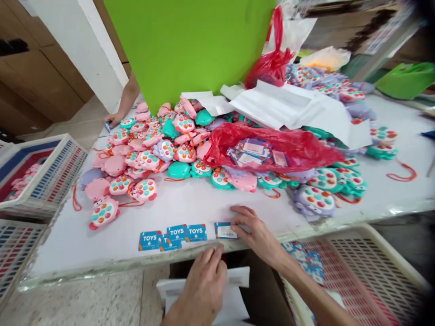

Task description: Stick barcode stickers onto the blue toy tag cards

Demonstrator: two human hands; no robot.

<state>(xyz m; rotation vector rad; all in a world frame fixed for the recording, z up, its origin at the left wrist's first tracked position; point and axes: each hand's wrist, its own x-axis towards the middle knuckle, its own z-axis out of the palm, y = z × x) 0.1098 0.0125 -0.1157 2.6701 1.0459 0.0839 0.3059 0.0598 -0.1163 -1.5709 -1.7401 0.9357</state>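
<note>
My right hand (252, 228) rests on the white table (190, 203) near its front edge, fingertips pressed on a blue card (224, 231) lying flat. My left hand (204, 283) is below the table edge, fingers together, over a white sheet (234, 294); I cannot make out anything in it. A row of blue "TOYS" cards (173, 235) lies left of the right hand. Behind them spreads a heap of pink, teal and purple animal-shaped toys (152, 149) with coloured buttons.
A red plastic bag (299, 147) holding cards lies on the toys, with white paper (292, 108) and a green board (190, 45) behind. Plastic baskets stand at left (44, 176) and lower right (360, 267). Another person's hand (113, 120) rests at the table's far left.
</note>
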